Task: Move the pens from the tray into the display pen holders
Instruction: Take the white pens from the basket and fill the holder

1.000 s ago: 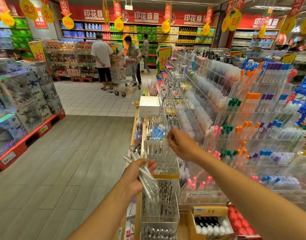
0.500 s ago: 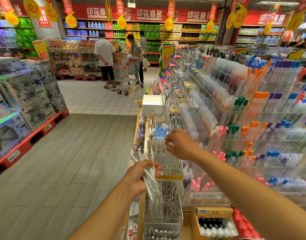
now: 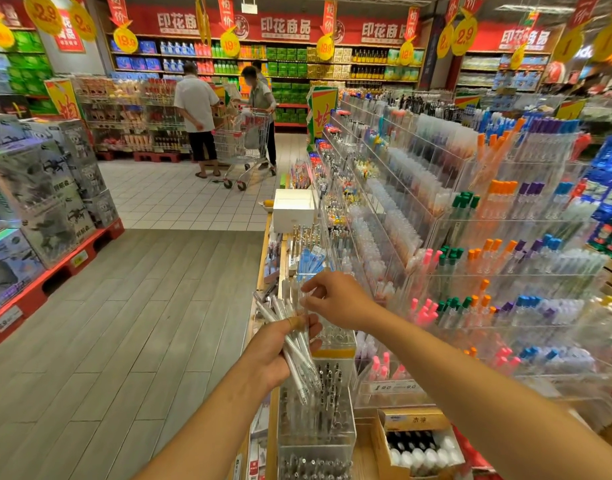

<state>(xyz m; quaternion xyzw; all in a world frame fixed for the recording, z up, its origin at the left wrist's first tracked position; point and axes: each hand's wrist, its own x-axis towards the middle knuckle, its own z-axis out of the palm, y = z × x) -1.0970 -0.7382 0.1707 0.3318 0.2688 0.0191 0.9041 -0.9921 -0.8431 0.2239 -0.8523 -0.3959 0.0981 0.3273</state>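
My left hand [image 3: 276, 351] grips a bundle of clear white pens [image 3: 297, 358] that fan upward and to the left. It hovers over the clear acrylic pen holders [image 3: 316, 420] at the shelf's front edge, which stand filled with upright pens. My right hand [image 3: 335, 299] is just above the bundle, and its thumb and forefinger pinch the top end of one pen [image 3: 295, 292]. Under both hands stands another clear holder with a yellow rim [image 3: 334, 353]. No tray can be made out.
Tiered acrylic racks of coloured pens [image 3: 488, 271] fill the right side. A white box [image 3: 294, 209] sits farther along the shelf, and a cardboard box of bottles [image 3: 418, 445] lies lower right. Two shoppers with a cart [image 3: 242, 147] stand down the aisle. Stacked boxes [image 3: 44, 188] line the left.
My right hand has drawn back from the holders to the top of the bundle. My left hand has lifted the pens slightly toward it.
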